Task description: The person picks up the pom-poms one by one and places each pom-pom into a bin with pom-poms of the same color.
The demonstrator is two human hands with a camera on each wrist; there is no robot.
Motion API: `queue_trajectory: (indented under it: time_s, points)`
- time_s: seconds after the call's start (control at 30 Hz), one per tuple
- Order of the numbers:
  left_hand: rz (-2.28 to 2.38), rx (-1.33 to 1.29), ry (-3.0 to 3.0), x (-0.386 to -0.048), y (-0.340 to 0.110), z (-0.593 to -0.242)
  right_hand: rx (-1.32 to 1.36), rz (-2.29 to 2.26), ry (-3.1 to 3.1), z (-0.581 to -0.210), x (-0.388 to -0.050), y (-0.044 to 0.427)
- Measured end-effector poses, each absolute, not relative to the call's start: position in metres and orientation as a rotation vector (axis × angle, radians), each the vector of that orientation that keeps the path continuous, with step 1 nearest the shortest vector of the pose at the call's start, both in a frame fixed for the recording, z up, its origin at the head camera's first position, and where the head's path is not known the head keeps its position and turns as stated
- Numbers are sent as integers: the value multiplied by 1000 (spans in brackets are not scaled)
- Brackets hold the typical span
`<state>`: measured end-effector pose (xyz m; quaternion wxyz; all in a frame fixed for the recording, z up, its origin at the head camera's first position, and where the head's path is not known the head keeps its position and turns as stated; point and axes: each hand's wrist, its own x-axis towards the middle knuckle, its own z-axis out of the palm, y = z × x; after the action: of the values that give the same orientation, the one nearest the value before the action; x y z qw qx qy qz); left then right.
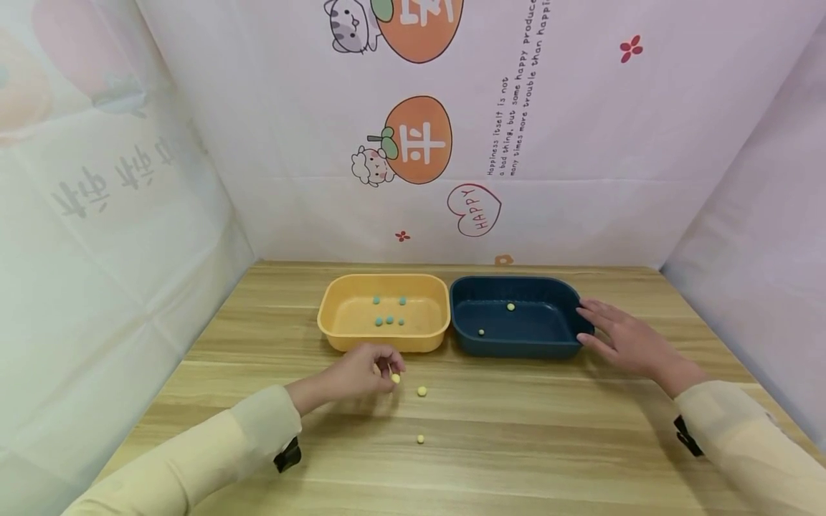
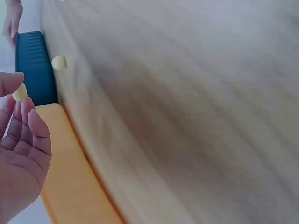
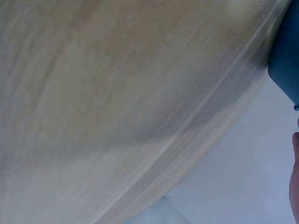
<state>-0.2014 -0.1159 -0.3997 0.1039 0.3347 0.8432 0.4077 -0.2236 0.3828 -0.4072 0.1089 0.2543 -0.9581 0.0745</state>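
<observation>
My left hand [image 1: 363,371] pinches a small yellow ball [image 1: 396,378] between thumb and fingertips, just in front of the yellow bin [image 1: 383,344]. In the left wrist view the same ball [image 2: 19,92] shows at the fingertips. Two more yellow balls, one nearer the bin [image 1: 422,391] and one closer to me [image 1: 421,439], lie on the table. At the right end of the dark blue bin [image 1: 516,350], my right hand [image 1: 629,340] rests its fairly straight fingers against the rim. Only the edge of that hand [image 3: 294,186] shows in the right wrist view.
Several blue-green balls [image 1: 389,320] lie inside the yellow bin. Two yellow balls, one farther back [image 1: 511,307] and one near the front wall [image 1: 481,332], are in the blue bin. Both bins stand side by side on the wooden table [image 1: 516,444], before a printed cloth [image 1: 555,215].
</observation>
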Motion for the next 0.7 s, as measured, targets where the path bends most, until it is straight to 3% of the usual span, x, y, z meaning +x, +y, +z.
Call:
queue_trajectory:
  time_s: [0.7]
  points:
    - [1304,1083,2451,-222,-69,-368,744,219,-2815,-404,-221,381]
